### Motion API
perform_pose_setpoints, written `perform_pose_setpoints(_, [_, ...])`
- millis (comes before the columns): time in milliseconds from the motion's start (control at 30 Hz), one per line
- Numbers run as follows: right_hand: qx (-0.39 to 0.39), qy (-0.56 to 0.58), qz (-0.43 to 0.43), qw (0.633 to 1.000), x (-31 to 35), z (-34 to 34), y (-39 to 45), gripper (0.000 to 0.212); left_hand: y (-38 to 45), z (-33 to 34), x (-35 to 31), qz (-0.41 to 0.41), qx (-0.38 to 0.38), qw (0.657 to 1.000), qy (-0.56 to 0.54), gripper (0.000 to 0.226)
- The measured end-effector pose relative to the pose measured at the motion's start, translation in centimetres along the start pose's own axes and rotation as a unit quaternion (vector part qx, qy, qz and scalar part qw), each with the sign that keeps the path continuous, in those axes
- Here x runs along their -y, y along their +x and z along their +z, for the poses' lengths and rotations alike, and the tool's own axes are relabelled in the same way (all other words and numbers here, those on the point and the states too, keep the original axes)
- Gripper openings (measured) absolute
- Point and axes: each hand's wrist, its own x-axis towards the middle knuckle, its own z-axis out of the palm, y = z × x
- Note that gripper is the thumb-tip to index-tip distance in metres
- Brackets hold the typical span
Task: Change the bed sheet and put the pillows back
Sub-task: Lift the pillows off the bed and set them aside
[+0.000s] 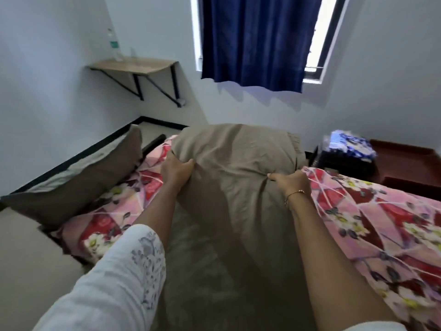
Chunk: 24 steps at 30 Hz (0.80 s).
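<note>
A beige pillow (236, 158) lies across the head end of the bed, on the pink and red floral sheet (372, 218). My left hand (175, 170) grips its left side, fingers curled into the fabric. My right hand (290, 181), with a thin bracelet at the wrist, pinches the pillow's right side. A second, brown pillow (78, 187) leans against the left wall beside the bed, partly on the floor.
A wall shelf (133, 65) with a bottle hangs at the back left. A blue curtain (257, 41) covers the window. At the back right a dark stand (343, 163) holds a blue and white bundle (350, 144). A white wall runs close along the left.
</note>
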Motion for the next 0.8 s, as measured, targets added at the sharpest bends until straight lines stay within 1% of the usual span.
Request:
perform_pose_setpoints(67, [0.023,-0.005,0.000,1.000,2.7,4.2,-0.3,0.072,3.4,-2.4,2.2,0.003,0.003,1.000,0.026,0.067])
perform_pose_setpoints(167, [0.038,-0.010,-0.013,0.999,6.5,9.7,0.1,0.070,8.4,-5.0,5.7,0.011,0.007,0.997,0.072,0.066])
perform_pose_setpoints(333, [0.056,-0.009,-0.007,0.998,12.5,18.8,0.7,0.064,17.3,-8.4,10.6,0.033,0.000,0.991,0.127,0.058])
perform_pose_setpoints(533, [0.063,0.005,0.000,0.998,22.0,27.6,1.7,0.061,28.9,-12.9,12.7,0.034,-0.017,0.991,0.129,0.043])
perform_pose_setpoints(633, [0.056,0.010,-0.008,0.998,27.0,32.0,2.3,0.059,35.6,-15.6,13.4,0.044,-0.016,0.991,0.129,0.040])
perform_pose_setpoints(700, [0.049,0.010,-0.010,0.999,29.9,34.5,2.3,0.060,39.6,-17.1,14.0,0.060,-0.008,0.988,0.141,0.037])
perform_pose_setpoints(800, [0.014,0.014,-0.013,1.000,34.2,38.5,2.5,0.065,46.3,-19.2,14.7,0.094,0.005,0.984,0.149,0.034])
